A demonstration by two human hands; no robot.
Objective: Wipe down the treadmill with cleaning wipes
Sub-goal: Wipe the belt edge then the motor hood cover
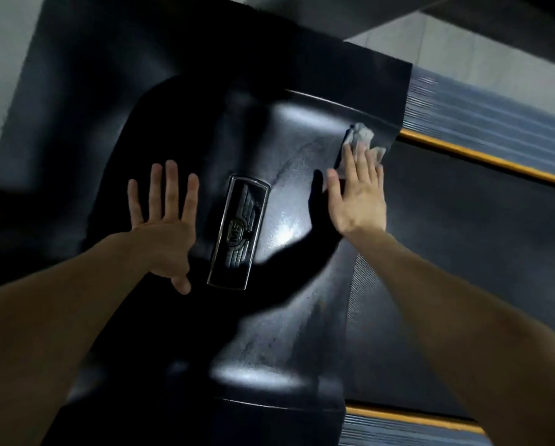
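Note:
The treadmill's glossy black motor cover fills the middle of the view, with a chrome-edged winged badge at its centre. My right hand lies flat with straight fingers, pressing a crumpled white wipe onto the cover's upper right part near the belt. My left hand is spread flat with fingers apart on the cover, just left of the badge, holding nothing. Streaks and damp sheen show on the cover between the badge and the wipe.
The dark running belt stretches to the right. Ribbed grey side rails with yellow strips border it above, and another yellow-edged rail runs below. Pale floor shows at the top right and top left.

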